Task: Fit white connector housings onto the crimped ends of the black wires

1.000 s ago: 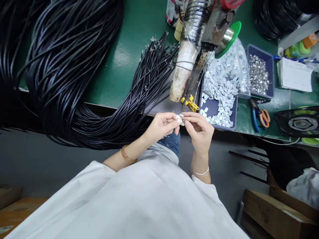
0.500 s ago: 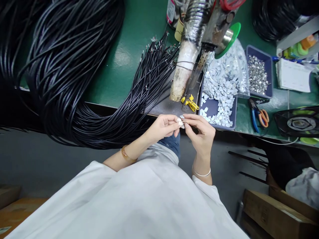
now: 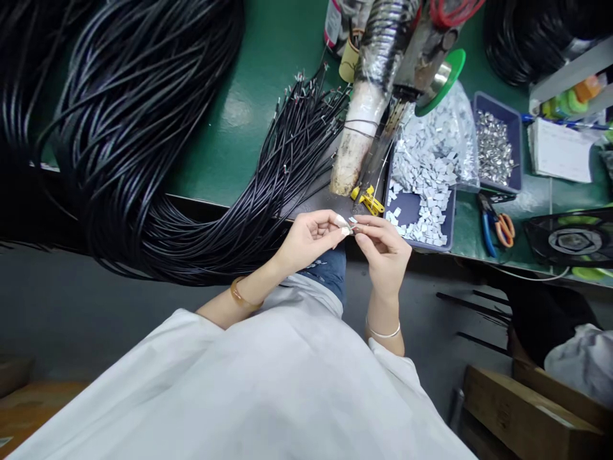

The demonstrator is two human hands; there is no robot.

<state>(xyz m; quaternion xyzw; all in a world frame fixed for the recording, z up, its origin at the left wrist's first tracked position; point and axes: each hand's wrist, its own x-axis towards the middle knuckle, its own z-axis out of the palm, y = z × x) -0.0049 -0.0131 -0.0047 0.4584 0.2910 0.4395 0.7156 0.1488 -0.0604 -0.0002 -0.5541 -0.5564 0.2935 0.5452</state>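
My left hand (image 3: 313,237) and my right hand (image 3: 385,248) meet fingertip to fingertip at the table's front edge. Both are closed in a pinch around something tiny; a small pale piece (image 3: 353,220) shows at the fingertips, its details too small to make out. White coverings are on the left fingertips. Just beyond the hands lies a yellow tool (image 3: 368,199), below a soldering iron-like metal rod (image 3: 383,147) and a white, wrapped tube end (image 3: 347,160). To the right, a blue-grey tray (image 3: 449,220) holds many small pale squares.
Black cables (image 3: 143,128) fill the left side and hang over the table edge. At right are a tray of metal parts (image 3: 495,147), pliers (image 3: 495,223), a paper pad (image 3: 562,150) and a black fan (image 3: 575,241). A cardboard box (image 3: 531,409) stands low right, near a person's dark-clothed leg.
The view has shifted slightly. My left fingers have altered their pinch and moved up a little, and my right hand has shifted slightly left.
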